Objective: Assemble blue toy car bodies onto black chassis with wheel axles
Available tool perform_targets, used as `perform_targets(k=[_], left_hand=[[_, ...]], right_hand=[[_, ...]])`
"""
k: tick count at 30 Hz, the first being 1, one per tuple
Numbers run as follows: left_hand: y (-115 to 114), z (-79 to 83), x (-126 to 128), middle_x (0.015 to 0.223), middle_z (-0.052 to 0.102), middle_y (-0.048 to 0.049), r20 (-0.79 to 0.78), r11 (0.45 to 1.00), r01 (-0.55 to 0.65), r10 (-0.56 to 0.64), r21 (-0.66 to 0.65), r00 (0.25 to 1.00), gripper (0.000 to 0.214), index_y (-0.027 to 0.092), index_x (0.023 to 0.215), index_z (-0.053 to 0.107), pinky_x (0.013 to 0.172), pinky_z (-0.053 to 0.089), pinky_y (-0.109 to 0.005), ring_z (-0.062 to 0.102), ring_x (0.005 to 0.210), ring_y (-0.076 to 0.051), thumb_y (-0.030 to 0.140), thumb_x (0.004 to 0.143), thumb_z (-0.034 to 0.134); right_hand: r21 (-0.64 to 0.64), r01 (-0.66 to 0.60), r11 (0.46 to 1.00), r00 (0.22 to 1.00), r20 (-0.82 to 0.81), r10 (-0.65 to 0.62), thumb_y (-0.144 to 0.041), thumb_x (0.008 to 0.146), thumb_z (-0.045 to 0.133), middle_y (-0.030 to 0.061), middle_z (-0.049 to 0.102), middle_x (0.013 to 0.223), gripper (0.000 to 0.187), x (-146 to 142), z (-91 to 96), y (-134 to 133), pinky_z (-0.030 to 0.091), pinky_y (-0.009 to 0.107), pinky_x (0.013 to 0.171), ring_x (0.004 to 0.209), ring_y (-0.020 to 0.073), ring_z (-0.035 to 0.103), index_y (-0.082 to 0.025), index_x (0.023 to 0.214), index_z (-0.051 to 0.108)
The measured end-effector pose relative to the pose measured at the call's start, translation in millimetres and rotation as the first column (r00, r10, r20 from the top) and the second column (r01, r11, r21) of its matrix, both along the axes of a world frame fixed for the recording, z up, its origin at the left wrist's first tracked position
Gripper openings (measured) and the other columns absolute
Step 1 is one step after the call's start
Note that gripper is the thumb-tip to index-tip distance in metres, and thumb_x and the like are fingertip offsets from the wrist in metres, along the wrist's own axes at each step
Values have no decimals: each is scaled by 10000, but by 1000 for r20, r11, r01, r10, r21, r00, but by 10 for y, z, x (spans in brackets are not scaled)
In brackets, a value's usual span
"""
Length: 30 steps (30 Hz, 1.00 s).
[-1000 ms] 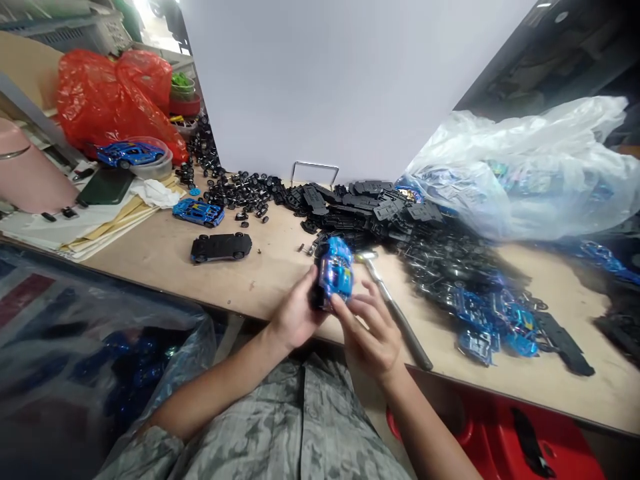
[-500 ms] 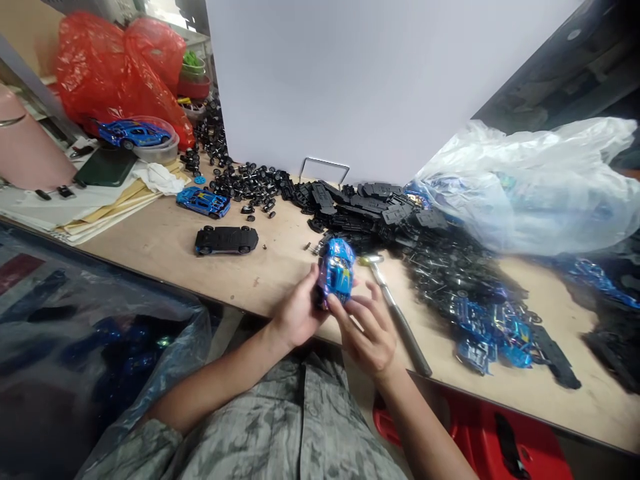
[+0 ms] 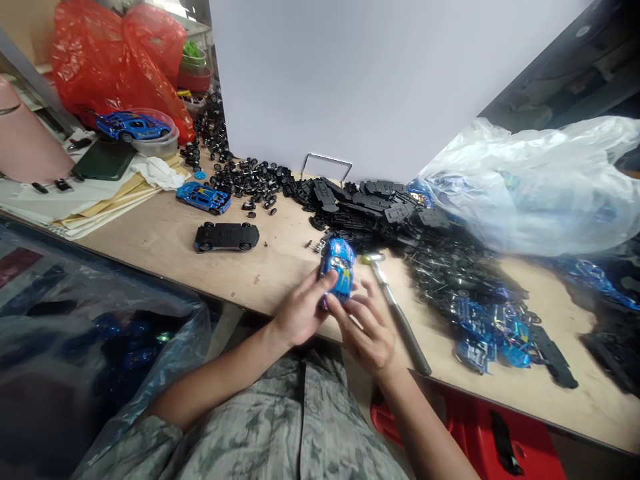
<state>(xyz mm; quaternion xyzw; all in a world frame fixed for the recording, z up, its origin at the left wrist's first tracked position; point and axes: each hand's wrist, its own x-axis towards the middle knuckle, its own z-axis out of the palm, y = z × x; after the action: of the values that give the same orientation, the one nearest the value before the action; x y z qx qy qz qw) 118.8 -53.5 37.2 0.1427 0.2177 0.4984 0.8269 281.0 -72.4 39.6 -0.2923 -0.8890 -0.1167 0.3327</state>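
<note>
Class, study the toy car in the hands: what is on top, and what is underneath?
The left hand has its thumb on top of the blue toy car, near yellow markings. The car's underside and most of that hand's other fingers are hidden.

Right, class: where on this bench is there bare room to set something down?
Free: between the upturned car and the left hand; narrower, between the hammer and the blue shells. Crowded: the back, with wheels and black plates.

Single head-worn view, set above and behind the fingers (image 3: pixel 345 319); looks forward, steeply down. Range near: forearms (image 3: pixel 227 377) enter below the fingers — field wide, worktop (image 3: pixel 160 247) to both sides, pale panel (image 3: pixel 350 80) beyond.
</note>
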Motion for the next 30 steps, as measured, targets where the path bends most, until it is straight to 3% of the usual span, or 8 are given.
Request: perform_targets(k=[5,10,18,22,25,28,30], left_hand=[[-34,12,30,1078,779,-103,-51,999,-34,35,18,998,422,148,1165,700,893,553,-291,738,1031,-237,371,831,830],[-62,61,27,1127,764,-87,-74,999,-33,35,18,997,493,172,1235,687,891,535,-279,720,1039,-222,358,809,852],[-88,69,67,1056,755,-81,-106,999,-23,26,23,994,513,149,1194,686,890,538,-286,711,987,-208,386,780,874],[-44,27,-31,1076,765,-93,-253,989,46,-9,138,967,456,153,1191,708,864,551,-285,718,989,-217,400,825,825],[51,-14,-207,1048,781,-97,-503,939,214,-51,271,863,407,149,1165,756,903,562,-336,728,990,-247,383,835,804],[168,-34,-385,1204,776,-103,-679,855,336,25,394,734,460,174,1183,783,1056,515,-398,713,1127,-294,296,748,867],[228,-31,-466,1227,777,-92,-717,776,435,32,457,696,466,195,1186,790,1086,498,-415,705,1169,-313,280,735,870]], right_hand=[[-16,-27,1000,1000,-10,27,-77,994,524,75,693,906,595,7,2,-12,563,591,1082,934,209,693,-157,1577,437],[-50,-58,997,997,-49,56,-82,994,537,73,698,904,594,22,6,-53,590,564,1057,939,210,703,-155,1575,439],[-35,-55,998,998,-25,55,-33,963,553,76,676,890,650,39,-17,-97,605,570,1012,918,216,678,-137,1589,410],[-172,-122,978,989,-101,106,-97,968,609,66,677,918,621,37,-2,-114,602,573,1014,878,210,692,-190,1564,461],[-220,-47,974,967,-255,-10,-173,947,682,74,657,1027,556,112,48,-72,632,507,972,936,218,702,-275,1482,572],[-235,124,964,947,-261,-185,-292,869,809,149,656,1221,690,208,87,63,617,500,975,1137,297,668,-242,1503,542],[-386,16,922,972,-209,-105,-363,889,790,159,692,1234,689,245,75,169,610,476,972,1142,288,679,-217,1506,519]])
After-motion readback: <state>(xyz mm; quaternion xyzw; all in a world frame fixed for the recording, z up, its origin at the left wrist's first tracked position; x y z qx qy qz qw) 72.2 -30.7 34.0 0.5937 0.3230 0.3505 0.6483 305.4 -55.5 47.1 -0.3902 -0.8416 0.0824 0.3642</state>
